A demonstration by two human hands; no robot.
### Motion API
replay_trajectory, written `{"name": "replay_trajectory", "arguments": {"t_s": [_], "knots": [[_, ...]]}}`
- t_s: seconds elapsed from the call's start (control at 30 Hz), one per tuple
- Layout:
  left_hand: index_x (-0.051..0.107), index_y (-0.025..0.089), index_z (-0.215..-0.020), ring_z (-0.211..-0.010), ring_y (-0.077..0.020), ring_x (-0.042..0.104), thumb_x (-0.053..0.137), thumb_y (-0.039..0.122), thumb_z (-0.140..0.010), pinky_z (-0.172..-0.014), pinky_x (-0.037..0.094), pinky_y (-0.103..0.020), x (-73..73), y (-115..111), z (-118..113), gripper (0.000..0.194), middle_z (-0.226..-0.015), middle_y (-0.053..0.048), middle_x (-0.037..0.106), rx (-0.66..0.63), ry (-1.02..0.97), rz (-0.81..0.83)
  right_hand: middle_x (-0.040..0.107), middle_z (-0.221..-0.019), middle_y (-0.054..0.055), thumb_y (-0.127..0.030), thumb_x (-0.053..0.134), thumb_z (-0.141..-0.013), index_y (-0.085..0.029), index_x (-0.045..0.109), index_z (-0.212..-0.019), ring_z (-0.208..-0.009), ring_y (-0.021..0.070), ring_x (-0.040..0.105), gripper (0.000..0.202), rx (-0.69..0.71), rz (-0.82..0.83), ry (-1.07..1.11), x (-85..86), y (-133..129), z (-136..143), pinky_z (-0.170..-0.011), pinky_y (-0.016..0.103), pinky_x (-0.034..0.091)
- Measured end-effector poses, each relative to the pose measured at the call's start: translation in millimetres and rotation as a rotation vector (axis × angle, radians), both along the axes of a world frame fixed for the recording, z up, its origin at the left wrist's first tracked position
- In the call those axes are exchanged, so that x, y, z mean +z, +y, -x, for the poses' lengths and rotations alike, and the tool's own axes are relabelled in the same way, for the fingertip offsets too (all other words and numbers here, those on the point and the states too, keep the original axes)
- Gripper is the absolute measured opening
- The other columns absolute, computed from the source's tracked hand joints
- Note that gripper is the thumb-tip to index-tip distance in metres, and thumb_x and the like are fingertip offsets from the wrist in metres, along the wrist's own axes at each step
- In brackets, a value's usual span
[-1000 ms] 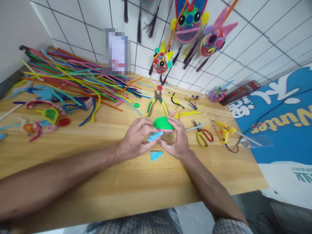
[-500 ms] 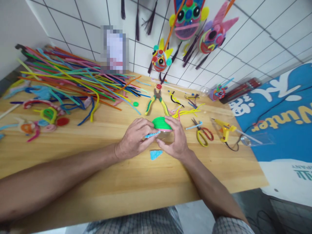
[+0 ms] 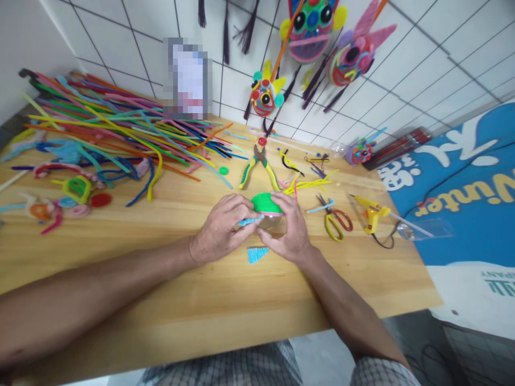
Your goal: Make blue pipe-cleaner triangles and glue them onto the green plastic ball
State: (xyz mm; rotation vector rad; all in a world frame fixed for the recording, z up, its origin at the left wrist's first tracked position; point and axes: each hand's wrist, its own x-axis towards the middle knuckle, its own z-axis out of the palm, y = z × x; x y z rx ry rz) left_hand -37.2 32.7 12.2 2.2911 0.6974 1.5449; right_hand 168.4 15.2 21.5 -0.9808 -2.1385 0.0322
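Between my hands is a clear ball [image 3: 272, 223] whose top is wrapped in green pipe cleaner, with a pink band below the green. My right hand [image 3: 288, 228] is curved around its right side, fingers on the green and thumb low on the clear part. At the ball's left edge, my left hand [image 3: 226, 225] pinches a light blue ribbed pipe-cleaner piece [image 3: 249, 220], its tip against the ball near the pink band. A second light blue piece [image 3: 257, 254], roughly triangular, lies on the table just below the hands.
Pliers [image 3: 260, 167] lie beyond the ball. To the right are scissors [image 3: 337, 219] and a yellow glue gun [image 3: 372, 213] with its cord. A heap of pipe cleaners [image 3: 120, 123] covers the back left. Decorated ball heads [image 3: 265, 98] hang before the tiled wall.
The hands, ball and blue pieces keep almost the same places. Only a slight shift of the camera view shows.
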Motion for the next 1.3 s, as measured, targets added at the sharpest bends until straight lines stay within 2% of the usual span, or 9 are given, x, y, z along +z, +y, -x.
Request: {"name": "replay_trajectory", "arguments": {"t_s": [0.1,0.2,0.3,0.37,0.57,0.8,1.0,1.17,1.3], "knots": [[0.06,0.021,-0.108,-0.097,-0.0221,0.064,0.073,0.022,-0.089,-0.082,0.056,-0.037,-0.2,-0.7,-0.2,0.024,-0.097,-0.007,0.065,0.001,0.002,0.031,0.059,-0.137,0.018,-0.026,0.075,-0.079,-0.024,0.036,-0.149,-0.13,0.0349,0.058,0.08,0.01,0.007,0.018,0.5,0.1,-0.3,-0.106,0.061,0.053],[0.055,0.02,-0.119,-0.112,-0.0269,0.061,0.077,0.026,-0.084,-0.093,0.055,-0.045,0.2,-2.2,0.1,0.042,-0.114,-0.013,0.062,-0.004,-0.001,0.077,0.058,-0.137,0.018,-0.027,0.075,-0.078,-0.024,0.037,-0.149,-0.131,0.0353,0.057,0.08,0.012,0.024,0.054,1.2,0.3,-1.2,-0.107,0.062,0.052],[0.05,0.02,-0.123,-0.127,-0.0308,0.056,0.071,0.018,-0.083,-0.105,0.05,-0.053,-0.6,-3.0,0.7,0.045,-0.131,-0.018,0.057,-0.036,-0.028,0.113,0.058,-0.136,0.017,-0.028,0.077,-0.078,-0.025,0.039,-0.146,-0.13,0.0348,0.058,0.078,-0.007,0.043,0.097,1.2,0.5,-1.8,-0.107,0.061,0.052],[0.049,0.02,-0.123,-0.132,-0.0315,0.054,0.068,0.013,-0.082,-0.107,0.048,-0.054,-2.1,-3.1,0.7,0.046,-0.135,-0.019,0.056,-0.062,-0.036,0.142,0.058,-0.135,0.017,-0.028,0.077,-0.078,-0.025,0.04,-0.145,-0.129,0.0344,0.058,0.076,-0.004,0.061,0.115,0.2,0.5,-1.8,-0.107,0.06,0.052],[0.05,0.018,-0.12,-0.13,-0.0305,0.057,0.067,0.011,-0.083,-0.105,0.051,-0.05,-3.6,-5.8,-0.6,0.041,-0.133,-0.02,0.059,-0.134,-0.05,0.174,0.054,-0.135,0.016,-0.03,0.072,-0.079,-0.025,0.038,-0.143,-0.131,0.0344,0.054,0.073,0.056,0.134,0.18,-8.6,0.1,-0.7,-0.108,0.061,0.051],[0.05,0.02,-0.113,-0.13,-0.0287,0.058,0.062,0.01,-0.088,-0.104,0.052,-0.047,2.2,-9.0,-0.8,0.029,-0.126,-0.019,0.062,-0.141,-0.083,0.168,0.052,-0.137,0.016,-0.029,0.07,-0.078,-0.025,0.038,-0.143,-0.134,0.0329,0.052,0.073,0.091,0.159,0.225,-13.5,0.7,0.1,-0.11,0.06,0.049],[0.049,0.022,-0.109,-0.129,-0.028,0.059,0.06,0.01,-0.089,-0.102,0.053,-0.049,-3.4,-6.7,-2.0,0.026,-0.126,-0.018,0.063,-0.148,-0.073,0.212,0.053,-0.136,0.017,-0.026,0.071,-0.079,-0.025,0.038,-0.142,-0.133,0.0328,0.054,0.072,0.074,0.159,0.201,-14.6,2.0,1.4,-0.109,0.059,0.05],[0.049,0.022,-0.113,-0.128,-0.0268,0.06,0.061,0.011,-0.088,-0.103,0.053,-0.047,-9.7,-3.9,-2.7,0.03,-0.132,-0.018,0.062,-0.126,-0.065,0.327,0.056,-0.135,0.017,-0.025,0.073,-0.081,-0.023,0.04,-0.14,-0.129,0.0314,0.058,0.068,0.013,0.235,0.185,-17.9,1.2,4.4,-0.107,0.055,0.052],[0.049,0.021,-0.11,-0.123,-0.0236,0.063,0.057,0.018,-0.095,-0.103,0.052,-0.044,-14.2,0.1,-2.4,0.017,-0.132,-0.016,0.063,-0.119,-0.046,0.405,0.06,-0.131,0.016,-0.031,0.073,-0.083,-0.022,0.042,-0.137,-0.123,0.03,0.062,0.063,-0.063,0.304,0.163,-17.4,0.6,4.2,-0.103,0.051,0.055]]}}
